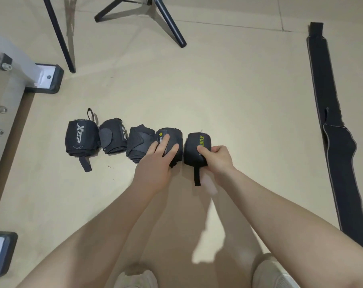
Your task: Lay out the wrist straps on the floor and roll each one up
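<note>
— So where are the wrist straps?
— 5 rolled straps sit in a row on the floor (238,121). The left hand (155,163) rests on the 4th roll (172,136), fingers spread straight over it. The right hand (217,160) grips the 5th roll (194,150), the one with yellow lettering, fingers curled round it.
— Anything unrolled?
— 1 long black strap (332,132) lies flat, well apart on the right.
</note>
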